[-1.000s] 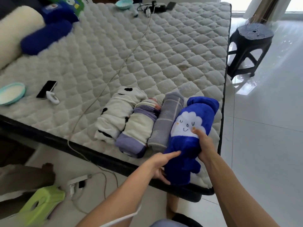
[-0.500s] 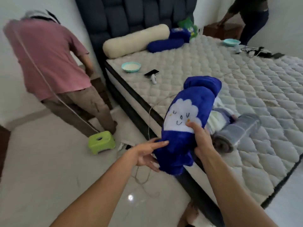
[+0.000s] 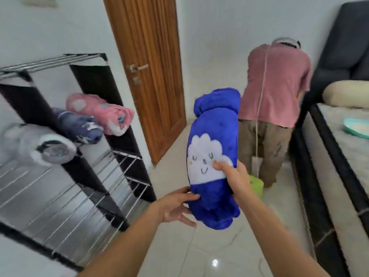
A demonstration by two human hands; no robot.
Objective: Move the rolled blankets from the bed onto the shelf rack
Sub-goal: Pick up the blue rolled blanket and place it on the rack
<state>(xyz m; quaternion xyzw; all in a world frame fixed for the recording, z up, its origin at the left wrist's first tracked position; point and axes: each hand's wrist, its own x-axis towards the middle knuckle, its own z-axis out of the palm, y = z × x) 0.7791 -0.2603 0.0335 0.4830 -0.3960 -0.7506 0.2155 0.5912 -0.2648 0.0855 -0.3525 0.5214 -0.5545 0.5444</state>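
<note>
A rolled blue blanket (image 3: 214, 136) with a white cloud face is held upright in mid-air. My right hand (image 3: 237, 180) grips its right side near the cloud. My left hand (image 3: 175, 206) touches its lower left end with the fingers spread under it. The black shelf rack (image 3: 83, 176) with metal wire shelves stands at the left. On its middle shelf lie three rolled blankets: a grey one (image 3: 38, 146), a dark blue one (image 3: 79, 126) and a pink one (image 3: 99, 112). The bed (image 3: 339, 156) is at the right edge.
A person in a pink shirt (image 3: 275, 86) bends over beside the bed, near a green stool (image 3: 256, 184). A wooden door (image 3: 151, 66) is shut behind the rack. A cream bolster (image 3: 345, 94) and a teal bowl (image 3: 357, 128) lie on the bed.
The blue blanket has been lifted off the bed in both hands, and my view has swung left from the bed to the shelf rack and door.
</note>
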